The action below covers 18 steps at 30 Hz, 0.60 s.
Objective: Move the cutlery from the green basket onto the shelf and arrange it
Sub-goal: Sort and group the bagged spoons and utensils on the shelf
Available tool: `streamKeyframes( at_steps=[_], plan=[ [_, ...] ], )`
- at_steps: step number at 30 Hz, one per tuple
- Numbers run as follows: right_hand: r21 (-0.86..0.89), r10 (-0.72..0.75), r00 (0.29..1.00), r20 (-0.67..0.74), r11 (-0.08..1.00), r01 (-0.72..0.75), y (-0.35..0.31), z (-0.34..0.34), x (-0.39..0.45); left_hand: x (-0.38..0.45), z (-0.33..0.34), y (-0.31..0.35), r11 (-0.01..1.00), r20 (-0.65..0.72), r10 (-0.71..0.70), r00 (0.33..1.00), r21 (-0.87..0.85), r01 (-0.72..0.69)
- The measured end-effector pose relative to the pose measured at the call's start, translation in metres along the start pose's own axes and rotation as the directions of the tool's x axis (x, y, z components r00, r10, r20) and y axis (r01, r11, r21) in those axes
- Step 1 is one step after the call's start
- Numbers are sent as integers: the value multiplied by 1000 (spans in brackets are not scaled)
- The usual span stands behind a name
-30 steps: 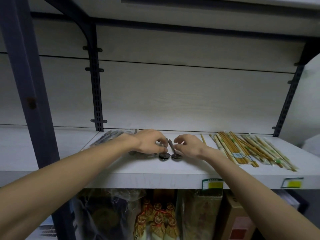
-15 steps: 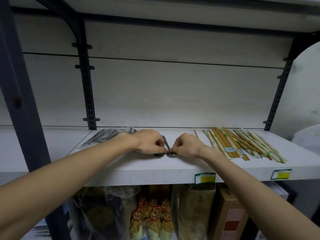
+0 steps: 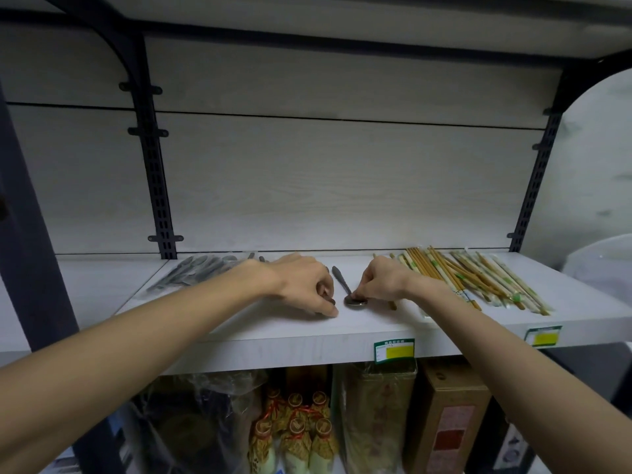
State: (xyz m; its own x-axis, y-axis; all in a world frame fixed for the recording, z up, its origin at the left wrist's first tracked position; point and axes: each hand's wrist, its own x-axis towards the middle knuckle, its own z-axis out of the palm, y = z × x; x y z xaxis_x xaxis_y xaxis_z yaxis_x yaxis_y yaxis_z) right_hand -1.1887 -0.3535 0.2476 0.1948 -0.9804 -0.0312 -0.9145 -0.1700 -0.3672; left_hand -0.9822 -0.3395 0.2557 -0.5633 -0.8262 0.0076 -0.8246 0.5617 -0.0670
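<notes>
A dark metal spoon [image 3: 343,284] lies on the pale wooden shelf [image 3: 376,325], bowl toward the front edge. My right hand [image 3: 381,280] pinches its bowl with curled fingers. My left hand [image 3: 304,285] is curled just left of it, over a second spoon [image 3: 331,301] of which only a bit of the bowl shows. A pile of grey cutlery in clear wrap [image 3: 196,272] lies at the shelf's left. Bundles of wooden chopsticks [image 3: 468,277] lie at the right. The green basket is out of view.
Dark metal uprights [image 3: 155,186] [image 3: 533,179] stand at the back of the shelf. Price labels [image 3: 394,350] hang on its front edge. Below are wrapped bottles [image 3: 295,436], plastic bags and a brown box [image 3: 448,422]. Another shelf board hangs overhead.
My hands have drawn slightly apart, baring the right spoon's handle. The left spoon's bowl has slipped almost fully under my left hand. The view has tilted a little.
</notes>
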Motion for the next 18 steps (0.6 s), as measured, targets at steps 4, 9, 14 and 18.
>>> streamKeyframes(
  at_steps=[4, 9, 14, 18],
  plan=[
    [-42, 21, 1000, 11, 999, -21, 7, -5, 1, 6, 7, 6, 999, -34, 33, 999, 6, -32],
    [-106, -35, 998, -48, 994, 30, -1, -14, 3, -4, -1, 2, 998, -74, -5, 997, -64, 0],
    [-67, -176, 966, -192, 984, 166, -38, -10, 13, -20, -16, -38, 991, -150, -132, 980, -50, 126],
    [-103, -204, 976, -70, 975, 197, -77, 12, 23, -38, -7, -74, 965, -105, -253, 962, 37, 258]
  ],
)
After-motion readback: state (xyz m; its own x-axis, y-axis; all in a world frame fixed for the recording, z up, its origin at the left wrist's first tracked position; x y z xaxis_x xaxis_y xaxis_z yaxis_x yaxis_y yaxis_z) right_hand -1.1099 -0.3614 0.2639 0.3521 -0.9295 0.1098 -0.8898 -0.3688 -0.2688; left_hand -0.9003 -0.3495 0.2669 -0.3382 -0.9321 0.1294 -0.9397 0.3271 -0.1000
